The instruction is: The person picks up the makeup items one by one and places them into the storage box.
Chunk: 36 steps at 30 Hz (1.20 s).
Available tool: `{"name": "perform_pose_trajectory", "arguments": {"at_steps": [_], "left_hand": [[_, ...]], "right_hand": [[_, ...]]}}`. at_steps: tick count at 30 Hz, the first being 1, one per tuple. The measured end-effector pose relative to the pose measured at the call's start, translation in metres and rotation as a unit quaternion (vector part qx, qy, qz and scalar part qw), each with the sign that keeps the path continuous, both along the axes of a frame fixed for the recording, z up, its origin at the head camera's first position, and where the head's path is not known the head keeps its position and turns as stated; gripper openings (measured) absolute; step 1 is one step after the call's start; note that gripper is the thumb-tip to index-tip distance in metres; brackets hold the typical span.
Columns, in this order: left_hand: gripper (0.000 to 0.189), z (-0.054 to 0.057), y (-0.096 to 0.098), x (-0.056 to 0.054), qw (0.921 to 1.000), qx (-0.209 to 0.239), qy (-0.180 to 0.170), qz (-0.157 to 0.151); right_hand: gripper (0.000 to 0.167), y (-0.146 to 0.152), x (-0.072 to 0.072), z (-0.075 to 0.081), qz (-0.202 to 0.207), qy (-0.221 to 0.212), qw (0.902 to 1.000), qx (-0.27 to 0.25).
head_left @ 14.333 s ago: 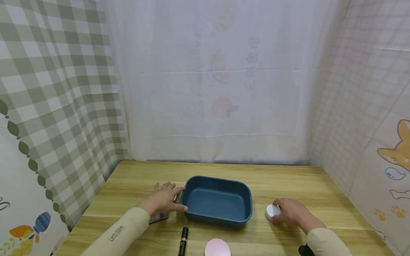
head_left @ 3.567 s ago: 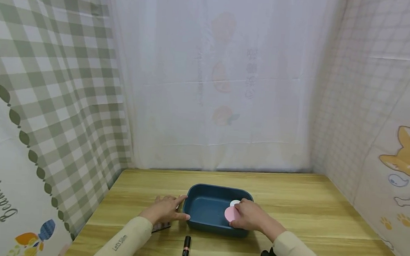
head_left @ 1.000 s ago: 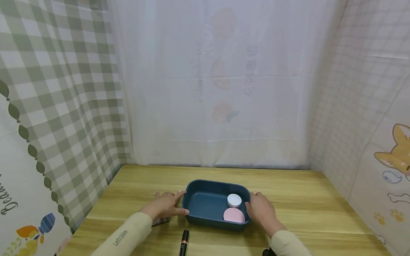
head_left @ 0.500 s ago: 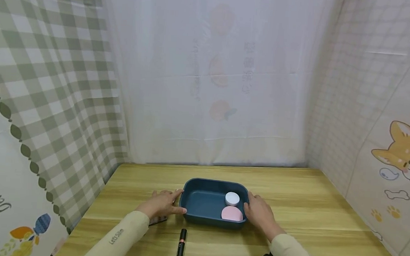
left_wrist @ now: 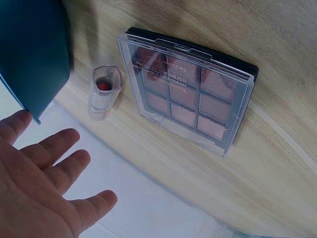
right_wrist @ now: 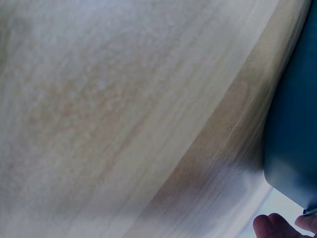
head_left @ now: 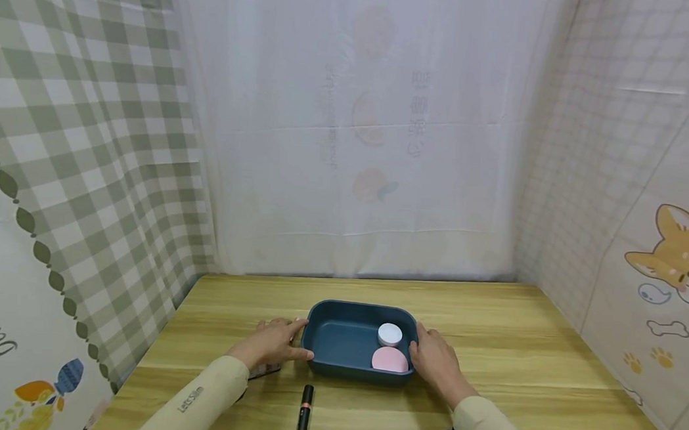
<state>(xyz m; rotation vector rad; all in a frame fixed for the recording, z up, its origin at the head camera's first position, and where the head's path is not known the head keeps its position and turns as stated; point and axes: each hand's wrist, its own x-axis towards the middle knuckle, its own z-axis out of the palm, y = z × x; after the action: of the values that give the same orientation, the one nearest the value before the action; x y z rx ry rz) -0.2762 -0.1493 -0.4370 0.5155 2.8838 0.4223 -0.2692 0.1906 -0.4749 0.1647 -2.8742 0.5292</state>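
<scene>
A dark blue rectangular box (head_left: 342, 346) stands on the table between the hands. In its right half lie a round white lidded container (head_left: 390, 335) and a pink disc-shaped case (head_left: 389, 360), which leans toward the near wall. My left hand (head_left: 271, 342), fingers spread, touches the box's left rim. At the right end, my right hand (head_left: 436, 360) rests with its fingertips right at the rim. Under the left wrist is an eyeshadow palette (left_wrist: 185, 94) with a clear lid. Beside it stands a clear tube (left_wrist: 104, 94) with a red inside.
A black tube with a pinkish band (head_left: 305, 410) lies on the wooden table (head_left: 526, 344) in front of the box. A white curtain (head_left: 359, 176) hangs behind the table's far edge. A checked curtain (head_left: 102, 115) closes the left side.
The white container, earlier under my right hand on the table, and the pink case, later held over the box, now lie in it. The right hand has moved to the rim. Little differs since one second ago.
</scene>
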Motion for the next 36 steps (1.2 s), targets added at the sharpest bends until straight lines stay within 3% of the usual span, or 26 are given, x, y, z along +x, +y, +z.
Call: {"name": "perform_pose_trajectory", "arguments": {"at_steps": [11, 20, 26, 36], "left_hand": [[0.079, 0.0, 0.0, 0.002, 0.9998, -0.011, 0.017, 0.0], [0.072, 0.001, -0.009, 0.004, 0.9998, 0.001, 0.018, -0.008], [0.069, 0.0, -0.022, 0.002, 0.9996, 0.017, 0.021, 0.003], [0.07, -0.006, -0.057, -0.006, 0.9988, -0.016, 0.029, 0.036]], "right_hand": [[0.05, -0.001, 0.001, 0.0, -0.014, -0.025, 0.9996, 0.004], [0.05, -0.001, 0.0, 0.001, -0.015, -0.012, 0.9996, 0.019], [0.051, -0.002, 0.0, 0.003, -0.013, -0.013, 0.9995, 0.026], [0.05, -0.004, 0.0, 0.006, -0.008, -0.01, 0.9994, 0.034]]}}
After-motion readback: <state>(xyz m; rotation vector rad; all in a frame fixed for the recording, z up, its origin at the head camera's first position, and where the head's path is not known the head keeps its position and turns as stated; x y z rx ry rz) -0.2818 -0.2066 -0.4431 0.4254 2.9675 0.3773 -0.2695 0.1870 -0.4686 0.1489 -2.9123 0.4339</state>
